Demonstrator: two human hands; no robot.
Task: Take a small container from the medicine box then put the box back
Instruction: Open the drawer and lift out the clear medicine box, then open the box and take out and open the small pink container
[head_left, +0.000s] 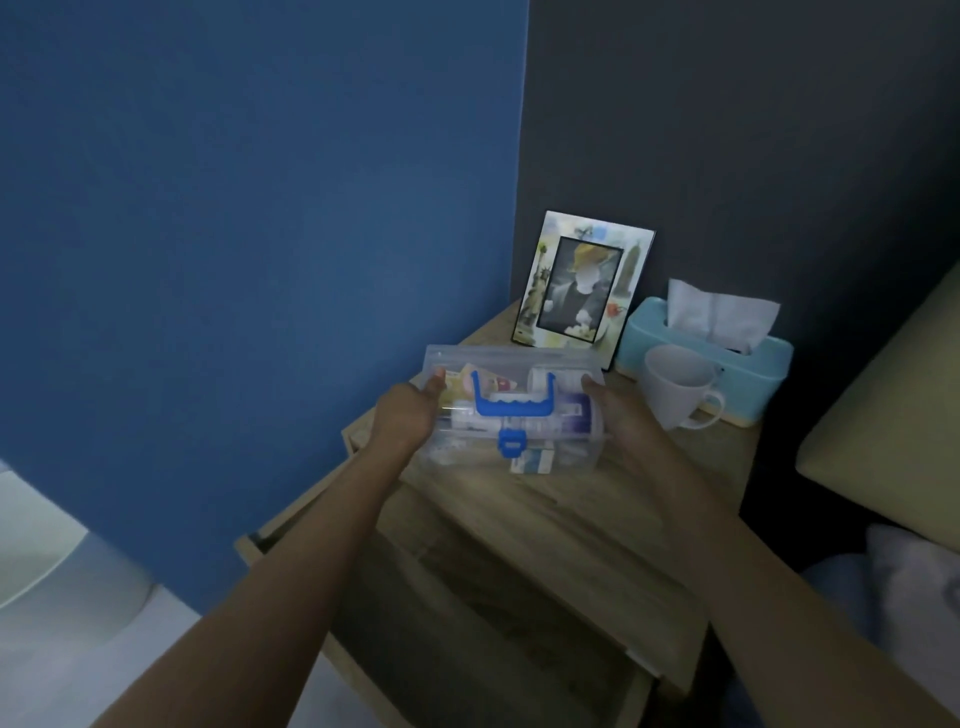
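A clear plastic medicine box (540, 364) with a blue handle and blue latch is held just above the wooden nightstand top (597, 519). My left hand (402, 421) grips its left end and my right hand (621, 421) grips its right end. The lid is closed. Through the clear walls I see several small packets, tubes and a white container, too blurred to tell apart.
A picture frame (582, 283) leans on the dark wall behind the box. A light blue tissue box (727, 364) and a white mug (675, 387) stand to the right. Below, a nightstand drawer (519, 649) is pulled open. A bed lies at the right edge.
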